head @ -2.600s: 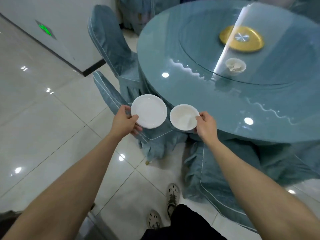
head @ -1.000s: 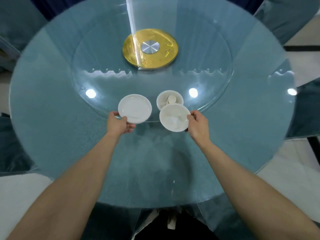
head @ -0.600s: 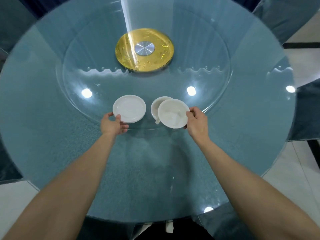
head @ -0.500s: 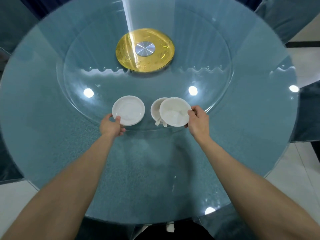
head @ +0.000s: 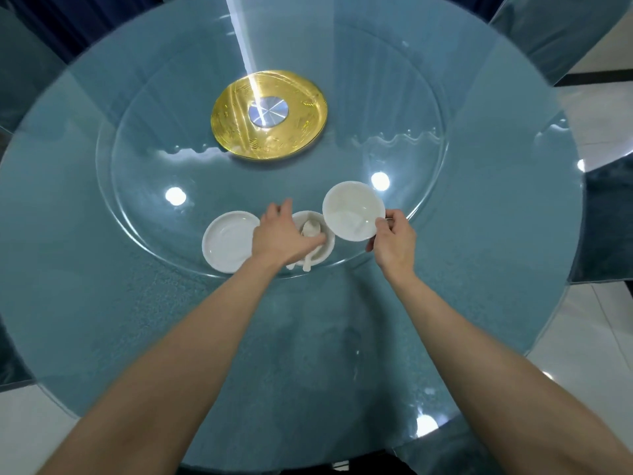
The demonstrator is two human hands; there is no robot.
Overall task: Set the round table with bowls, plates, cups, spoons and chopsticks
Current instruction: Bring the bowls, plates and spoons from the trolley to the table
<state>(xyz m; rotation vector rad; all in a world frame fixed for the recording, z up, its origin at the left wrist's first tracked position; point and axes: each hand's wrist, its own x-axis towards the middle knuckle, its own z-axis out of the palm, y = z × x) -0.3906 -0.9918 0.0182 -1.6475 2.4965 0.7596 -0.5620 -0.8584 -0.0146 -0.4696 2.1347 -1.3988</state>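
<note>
A white plate [head: 226,243] lies on the near edge of the glass turntable [head: 411,114]. Right of it stands a white bowl [head: 329,246] with white spoons [head: 311,228] in it. My left hand [head: 279,236] is spread over that bowl's left side, thumb beside a spoon, fingers fairly straight. My right hand [head: 394,240] pinches the near rim of a second white bowl [head: 349,207] and holds it tilted above the turntable, just right of the spoon bowl.
The round table [head: 102,320] has a blue cloth under glass. A gold hub [head: 269,113] sits at the turntable's centre. Blue-covered chairs [head: 548,32] stand at the far right and left. White floor tiles show beyond the table's edges.
My left hand has set the plate down on the turntable, let it go and moved right onto the spoon bowl. My right hand has carried its bowl up and to the right.
</note>
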